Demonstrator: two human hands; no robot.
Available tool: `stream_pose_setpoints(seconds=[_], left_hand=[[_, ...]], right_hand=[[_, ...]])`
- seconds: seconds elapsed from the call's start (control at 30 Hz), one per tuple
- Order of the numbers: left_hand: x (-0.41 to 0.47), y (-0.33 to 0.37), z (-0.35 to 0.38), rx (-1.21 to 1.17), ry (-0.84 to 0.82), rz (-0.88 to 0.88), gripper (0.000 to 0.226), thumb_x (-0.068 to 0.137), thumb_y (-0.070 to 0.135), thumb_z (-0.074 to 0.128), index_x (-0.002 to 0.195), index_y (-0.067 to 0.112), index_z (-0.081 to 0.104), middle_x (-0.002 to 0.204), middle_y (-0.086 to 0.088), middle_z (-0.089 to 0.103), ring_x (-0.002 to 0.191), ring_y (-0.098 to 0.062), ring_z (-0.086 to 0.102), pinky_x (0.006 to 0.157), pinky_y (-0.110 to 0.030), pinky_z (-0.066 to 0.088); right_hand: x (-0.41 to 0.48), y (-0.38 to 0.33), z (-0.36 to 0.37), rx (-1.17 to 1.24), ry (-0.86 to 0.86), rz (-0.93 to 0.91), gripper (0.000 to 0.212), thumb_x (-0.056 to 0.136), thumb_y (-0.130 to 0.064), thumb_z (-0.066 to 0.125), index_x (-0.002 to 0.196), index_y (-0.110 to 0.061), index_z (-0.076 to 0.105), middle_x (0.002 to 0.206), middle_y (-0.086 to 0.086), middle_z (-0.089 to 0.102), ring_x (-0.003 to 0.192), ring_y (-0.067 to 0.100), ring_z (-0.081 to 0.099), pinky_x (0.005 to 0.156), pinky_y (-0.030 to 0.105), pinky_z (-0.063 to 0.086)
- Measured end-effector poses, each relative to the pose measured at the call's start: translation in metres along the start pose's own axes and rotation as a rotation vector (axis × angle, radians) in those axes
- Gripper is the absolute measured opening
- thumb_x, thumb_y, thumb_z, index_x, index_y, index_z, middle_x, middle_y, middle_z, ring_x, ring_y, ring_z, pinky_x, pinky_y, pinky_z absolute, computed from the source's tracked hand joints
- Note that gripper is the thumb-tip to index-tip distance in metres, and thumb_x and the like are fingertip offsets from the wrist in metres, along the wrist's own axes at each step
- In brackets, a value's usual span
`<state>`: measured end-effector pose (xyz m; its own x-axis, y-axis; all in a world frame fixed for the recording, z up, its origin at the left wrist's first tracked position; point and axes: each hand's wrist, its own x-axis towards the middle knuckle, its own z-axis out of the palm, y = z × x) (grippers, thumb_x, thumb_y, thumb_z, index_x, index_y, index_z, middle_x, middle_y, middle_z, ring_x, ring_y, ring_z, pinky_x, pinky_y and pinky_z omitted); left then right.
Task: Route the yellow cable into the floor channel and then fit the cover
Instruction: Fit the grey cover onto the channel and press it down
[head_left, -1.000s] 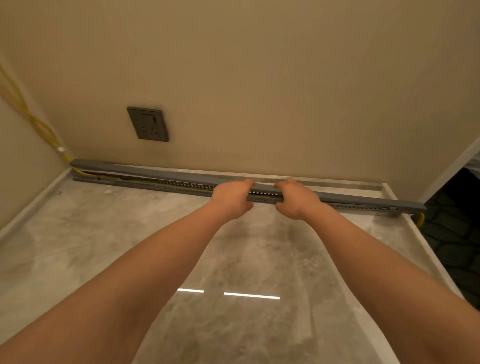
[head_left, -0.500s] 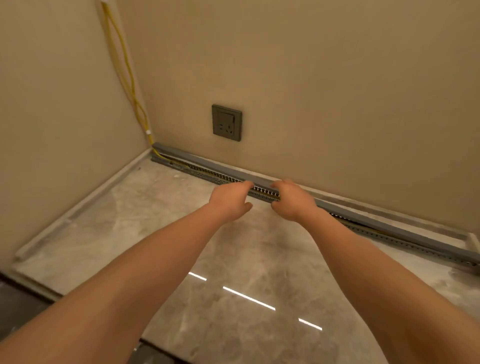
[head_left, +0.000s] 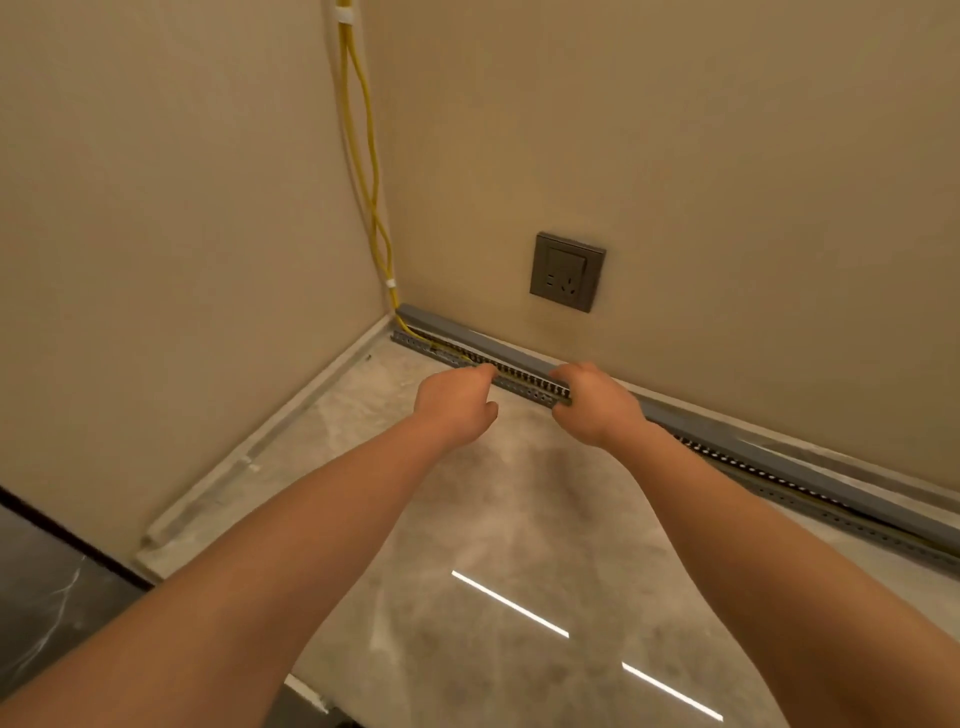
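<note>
A yellow cable runs down the wall corner and enters the left end of the grey slotted floor channel at the foot of the back wall. The long grey cover lies along the top of the channel, and slots still show below its front edge. My left hand is curled, with its fingertips at the cover's front edge. About a hand's width to the right, my right hand grips the cover and channel from the front. The cable inside the channel is mostly hidden.
A dark wall socket sits above the channel. The side wall closes the left. A low stone skirting lines the marble floor, and a darker floor begins at the lower left.
My view has swung left, bringing the corner and the cable to the middle. Both hands have slid left along the cover and moved slightly apart.
</note>
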<state>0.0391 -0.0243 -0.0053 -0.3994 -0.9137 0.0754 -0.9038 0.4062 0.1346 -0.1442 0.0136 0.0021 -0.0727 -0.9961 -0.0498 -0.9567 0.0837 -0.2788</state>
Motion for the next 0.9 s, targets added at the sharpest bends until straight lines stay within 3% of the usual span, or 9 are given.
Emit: stream_pose_setpoints(seconds=[0.27,0.37,0.47,0.57,0.67,0.8,0.9], left_hand=[[0.057,-0.098,-0.001,-0.029,0.003,0.115,0.052,0.090,0.032,0.055,0.138,0.021,0.042,0.133,-0.004,0.057,0.119,-0.026,0.056,0.089,-0.039,0.051],[0.078,-0.128,0.000,-0.023,-0.014,0.166,0.065,0.092,0.025,0.054,0.149,0.015,0.026,0.156,-0.005,0.028,0.143,-0.021,0.028,0.107,-0.038,0.038],[0.097,-0.151,0.001,-0.050,-0.045,0.193,0.070,0.094,0.013,0.048,0.153,0.013,0.011,0.161,-0.006,0.012,0.148,-0.019,0.014,0.115,-0.034,0.024],[0.112,-0.163,0.003,-0.126,-0.067,0.190,0.076,0.091,0.004,0.047,0.154,0.016,0.006,0.160,-0.007,0.018,0.141,-0.026,0.031,0.109,-0.040,0.036],[0.122,-0.172,0.007,-0.142,-0.063,0.161,0.080,0.089,0.003,0.049,0.154,0.020,0.006,0.148,-0.011,0.040,0.123,-0.033,0.051,0.092,-0.042,0.046],[0.126,-0.180,0.017,-0.144,0.002,0.169,0.081,0.086,0.002,0.051,0.154,0.022,0.012,0.143,-0.009,0.047,0.116,-0.034,0.056,0.086,-0.042,0.048],[0.128,-0.183,0.020,-0.168,0.047,0.173,0.079,0.084,0.001,0.052,0.152,0.026,0.020,0.143,-0.006,0.048,0.116,-0.033,0.056,0.087,-0.041,0.049]], right_hand=[[0.069,-0.073,0.027,0.032,0.039,0.080,0.050,0.087,-0.026,0.057,0.136,-0.024,0.048,0.132,0.006,0.053,0.119,0.028,0.053,0.091,0.041,0.050],[0.095,-0.096,0.036,0.035,0.049,0.080,0.050,0.086,-0.026,0.058,0.134,-0.024,0.050,0.132,0.005,0.056,0.117,0.027,0.054,0.089,0.041,0.051],[0.120,-0.114,0.044,0.056,0.039,0.099,0.050,0.085,-0.025,0.059,0.134,-0.024,0.051,0.131,0.006,0.058,0.117,0.028,0.056,0.090,0.042,0.051],[0.141,-0.128,0.052,0.060,0.021,0.121,0.048,0.083,-0.027,0.060,0.131,-0.023,0.051,0.128,0.008,0.060,0.114,0.030,0.057,0.088,0.041,0.051],[0.159,-0.137,0.060,0.049,-0.001,0.122,0.049,0.082,-0.028,0.062,0.129,-0.020,0.051,0.129,0.010,0.059,0.117,0.032,0.055,0.094,0.042,0.048],[0.178,-0.149,0.070,-0.016,-0.011,0.116,0.048,0.082,-0.036,0.061,0.126,-0.018,0.054,0.127,0.011,0.060,0.119,0.034,0.053,0.102,0.045,0.041],[0.188,-0.157,0.073,-0.017,0.005,0.115,0.041,0.082,-0.039,0.064,0.115,-0.015,0.062,0.114,0.012,0.065,0.108,0.034,0.059,0.082,0.040,0.049]])
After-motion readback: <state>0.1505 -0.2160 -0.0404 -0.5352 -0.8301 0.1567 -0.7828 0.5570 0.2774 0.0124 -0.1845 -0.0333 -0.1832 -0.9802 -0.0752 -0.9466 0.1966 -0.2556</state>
